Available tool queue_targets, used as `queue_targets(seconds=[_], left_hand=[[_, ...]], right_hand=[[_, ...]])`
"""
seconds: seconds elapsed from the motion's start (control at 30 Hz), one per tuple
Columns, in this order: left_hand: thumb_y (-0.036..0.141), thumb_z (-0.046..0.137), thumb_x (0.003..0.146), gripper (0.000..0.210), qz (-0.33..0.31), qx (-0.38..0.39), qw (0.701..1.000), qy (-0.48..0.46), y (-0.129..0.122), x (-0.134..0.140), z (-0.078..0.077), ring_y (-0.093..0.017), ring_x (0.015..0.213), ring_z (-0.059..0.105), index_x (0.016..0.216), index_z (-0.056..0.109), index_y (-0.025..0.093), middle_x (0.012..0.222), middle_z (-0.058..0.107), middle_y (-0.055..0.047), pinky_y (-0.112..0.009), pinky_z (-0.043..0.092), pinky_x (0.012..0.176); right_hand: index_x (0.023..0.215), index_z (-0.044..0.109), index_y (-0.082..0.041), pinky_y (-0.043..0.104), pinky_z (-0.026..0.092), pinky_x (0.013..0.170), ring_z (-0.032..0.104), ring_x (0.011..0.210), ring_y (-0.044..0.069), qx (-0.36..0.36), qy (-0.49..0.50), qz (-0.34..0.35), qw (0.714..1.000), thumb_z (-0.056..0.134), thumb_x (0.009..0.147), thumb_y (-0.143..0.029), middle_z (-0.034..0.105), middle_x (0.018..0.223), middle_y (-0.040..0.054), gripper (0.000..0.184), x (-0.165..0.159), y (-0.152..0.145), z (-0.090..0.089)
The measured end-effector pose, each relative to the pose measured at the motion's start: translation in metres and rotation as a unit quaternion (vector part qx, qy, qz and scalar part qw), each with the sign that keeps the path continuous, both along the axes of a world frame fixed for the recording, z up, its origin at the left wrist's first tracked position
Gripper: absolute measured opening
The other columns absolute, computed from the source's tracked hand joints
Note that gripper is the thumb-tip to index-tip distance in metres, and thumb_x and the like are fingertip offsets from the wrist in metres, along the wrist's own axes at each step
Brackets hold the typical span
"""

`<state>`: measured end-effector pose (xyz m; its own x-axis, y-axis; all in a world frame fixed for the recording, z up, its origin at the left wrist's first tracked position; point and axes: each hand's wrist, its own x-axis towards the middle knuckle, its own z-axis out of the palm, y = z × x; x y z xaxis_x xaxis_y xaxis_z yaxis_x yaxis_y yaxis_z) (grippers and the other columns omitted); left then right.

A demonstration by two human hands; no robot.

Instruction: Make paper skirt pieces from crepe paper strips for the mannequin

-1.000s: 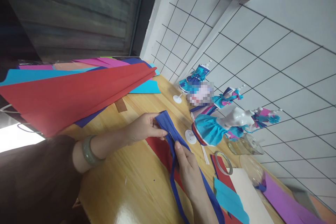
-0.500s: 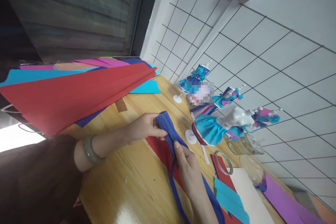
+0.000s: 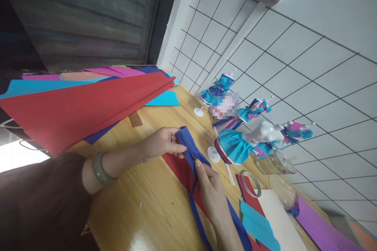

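A folded piece of dark blue crepe paper [image 3: 186, 138] is held up between my two hands, over the wooden table. My left hand [image 3: 167, 143], a green bangle [image 3: 101, 168] on its wrist, pinches the upper end between thumb and fingers. Lower down, my right hand [image 3: 209, 184] is closed on the same paper, thumb on top. Between the two thumbs a thin dark line runs along the paper; whether it is a slit or a slim tool I cannot make out. A narrow blue strip [image 3: 196, 215] hangs down beside my right hand. Red paper [image 3: 179, 168] lies underneath.
Large red sheets [image 3: 88, 106] lie over other coloured paper at the left. Small mannequins in paper dresses, one with a light-blue skirt [image 3: 232, 145], stand by the tiled wall. A tape roll [image 3: 259, 190], light-blue paper [image 3: 259, 223] and a glass jar [image 3: 273, 162] are at the right.
Hardly anything differs. Both hands keep their hold on the blue crepe paper in nearly the same place, and the camera view has shifted slightly.
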<state>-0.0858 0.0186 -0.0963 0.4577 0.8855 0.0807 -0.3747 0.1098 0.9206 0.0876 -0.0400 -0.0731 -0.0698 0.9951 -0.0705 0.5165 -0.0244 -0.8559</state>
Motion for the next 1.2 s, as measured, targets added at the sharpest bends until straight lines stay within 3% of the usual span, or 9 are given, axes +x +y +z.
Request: queue_targets(seconds=[0.63, 0.9, 1.07, 1.2], left_hand=[[0.021, 0.067, 0.071, 0.026, 0.007, 0.026, 0.999, 0.024, -0.002, -0.001, 0.006, -0.011, 0.067, 0.061, 0.095, 0.059, 0.013, 0.081, 0.065, -0.004, -0.026, 0.053, 0.066], [0.022, 0.065, 0.073, 0.033, 0.051, 0.048, 0.997, 0.011, -0.002, -0.005, 0.013, -0.014, 0.07, 0.062, 0.103, 0.056, 0.011, 0.083, 0.065, -0.006, -0.029, 0.052, 0.068], [0.023, 0.064, 0.074, 0.04, 0.093, 0.054, 0.994, -0.01, -0.001, -0.01, 0.019, -0.015, 0.069, 0.063, 0.11, 0.051, 0.01, 0.08, 0.065, -0.006, -0.032, 0.052, 0.068], [0.023, 0.066, 0.072, 0.052, 0.12, 0.044, 0.991, -0.033, 0.0, -0.013, 0.021, -0.015, 0.068, 0.063, 0.117, 0.043, 0.012, 0.081, 0.065, -0.005, -0.032, 0.052, 0.067]], right_hand=[[0.06, 0.036, -0.022, 0.026, 0.017, 0.049, 0.02, 0.051, 0.011, -0.058, 0.027, 0.011, 0.998, 0.038, 0.081, -0.059, 0.024, 0.055, -0.006, 0.042, 0.001, 0.001, 0.001], [0.06, 0.037, -0.021, 0.024, 0.024, 0.051, 0.03, 0.057, 0.012, -0.012, -0.048, 0.027, 0.998, 0.038, 0.082, -0.058, 0.031, 0.059, -0.0047, 0.043, -0.009, 0.011, 0.021], [0.063, 0.05, -0.018, 0.024, 0.028, 0.053, 0.037, 0.059, 0.013, 0.015, -0.066, 0.041, 0.997, 0.036, 0.082, -0.058, 0.043, 0.06, -0.0021, 0.046, -0.024, 0.02, 0.036], [0.059, 0.053, -0.018, 0.024, 0.028, 0.051, 0.037, 0.054, 0.013, 0.04, -0.076, 0.044, 0.995, 0.04, 0.08, -0.059, 0.042, 0.054, -0.0029, 0.048, -0.034, 0.024, 0.047]])
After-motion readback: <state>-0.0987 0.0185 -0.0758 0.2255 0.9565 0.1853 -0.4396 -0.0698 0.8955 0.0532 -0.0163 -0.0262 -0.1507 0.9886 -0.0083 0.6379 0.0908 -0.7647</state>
